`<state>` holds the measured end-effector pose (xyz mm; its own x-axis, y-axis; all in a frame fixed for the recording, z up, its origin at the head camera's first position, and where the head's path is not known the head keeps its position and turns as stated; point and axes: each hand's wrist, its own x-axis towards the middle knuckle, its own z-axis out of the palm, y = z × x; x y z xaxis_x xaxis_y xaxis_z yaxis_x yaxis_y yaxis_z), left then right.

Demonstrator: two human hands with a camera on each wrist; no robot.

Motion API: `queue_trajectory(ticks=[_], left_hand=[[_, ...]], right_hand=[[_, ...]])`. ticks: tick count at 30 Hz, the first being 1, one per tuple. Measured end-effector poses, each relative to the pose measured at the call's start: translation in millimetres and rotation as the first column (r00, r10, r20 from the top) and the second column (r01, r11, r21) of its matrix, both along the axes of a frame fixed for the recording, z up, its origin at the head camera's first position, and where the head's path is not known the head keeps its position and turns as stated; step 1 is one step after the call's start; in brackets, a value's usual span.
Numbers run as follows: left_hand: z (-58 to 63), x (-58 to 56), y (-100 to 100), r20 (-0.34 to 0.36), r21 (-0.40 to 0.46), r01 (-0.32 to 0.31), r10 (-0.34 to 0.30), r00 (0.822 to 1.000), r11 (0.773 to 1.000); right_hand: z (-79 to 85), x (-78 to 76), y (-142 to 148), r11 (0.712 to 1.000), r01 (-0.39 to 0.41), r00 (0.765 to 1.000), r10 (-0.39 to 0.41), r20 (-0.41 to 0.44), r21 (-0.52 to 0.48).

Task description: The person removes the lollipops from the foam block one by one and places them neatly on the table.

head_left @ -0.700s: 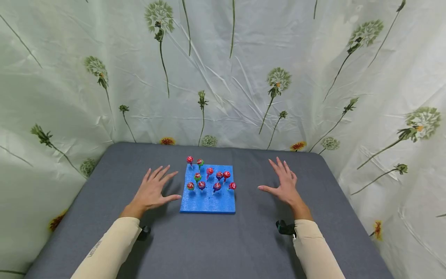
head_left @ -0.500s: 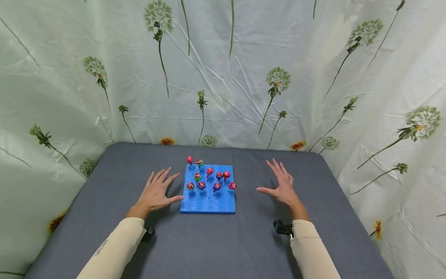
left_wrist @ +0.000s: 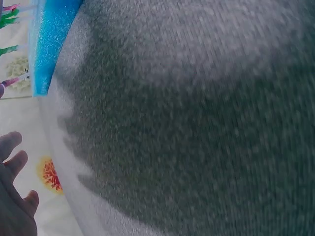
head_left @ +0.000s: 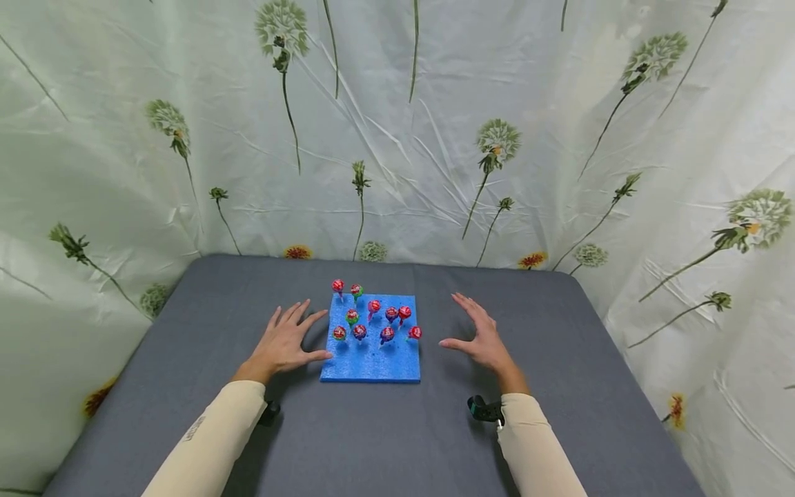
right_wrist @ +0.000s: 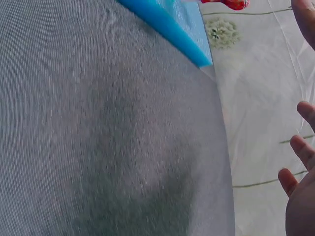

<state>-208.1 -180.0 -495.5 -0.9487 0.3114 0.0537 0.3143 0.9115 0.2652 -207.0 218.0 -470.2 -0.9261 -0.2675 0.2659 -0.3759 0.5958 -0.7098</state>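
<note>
A blue foam board (head_left: 371,366) lies on the grey table with several wrapped lollipops stuck upright in it, among them a red one (head_left: 415,333), a purple one (head_left: 387,335) and a green-and-red one (head_left: 352,317). Just left of the board is my left hand (head_left: 282,347), fingers spread, its thumb tip over the board's left edge; whether it touches cannot be told. To the right of the board, with a gap between, my right hand (head_left: 483,339) hovers with extended fingers and holds nothing. Each wrist view catches only some fingers and a corner of the board (left_wrist: 51,44).
The grey cloth-covered table (head_left: 373,442) spreads around the board on all sides. Behind it hangs a pale curtain (head_left: 397,138) printed with dandelions. A dark wrist camera (head_left: 484,409) sits under the right wrist.
My right hand has moved left, closer to the board. My left hand has shifted slightly right, its thumb now over the board's edge. Board and lollipops stay in place.
</note>
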Motion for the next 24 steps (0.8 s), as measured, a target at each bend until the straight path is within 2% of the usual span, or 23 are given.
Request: queue_trajectory(ticks=[7, 13, 15, 20, 24], left_hand=[[-5.5, -2.9, 4.1, 0.014, 0.022, 0.007, -0.007, 1.000, 1.000], [-13.1, 1.2, 6.4, 0.136, 0.130, -0.025, 0.007, 0.991, 0.991], [-15.8, 2.4, 6.4, 0.160, 0.136, -0.033, 0.011, 0.987, 0.990], [-17.4, 2.1, 6.1, 0.166, 0.128, -0.038, 0.016, 0.986, 0.991], [-17.4, -0.8, 6.6, 0.182, 0.111, -0.035, 0.014, 0.983, 0.993]], right_hand=[[-6.6, -1.1, -17.6, 0.994, -0.012, 0.993, 0.025, 0.116, -0.112], [-10.2, 0.7, -31.5, 0.972, -0.005, 0.988, 0.041, 0.150, -0.233], [-4.2, 5.4, -37.5, 0.964, -0.007, 0.983, 0.056, 0.176, -0.265], [12.3, 16.2, -49.8, 0.952, -0.016, 0.967, 0.093, 0.239, -0.306], [13.6, 17.9, -55.1, 0.941, -0.018, 0.960, 0.111, 0.258, -0.337]])
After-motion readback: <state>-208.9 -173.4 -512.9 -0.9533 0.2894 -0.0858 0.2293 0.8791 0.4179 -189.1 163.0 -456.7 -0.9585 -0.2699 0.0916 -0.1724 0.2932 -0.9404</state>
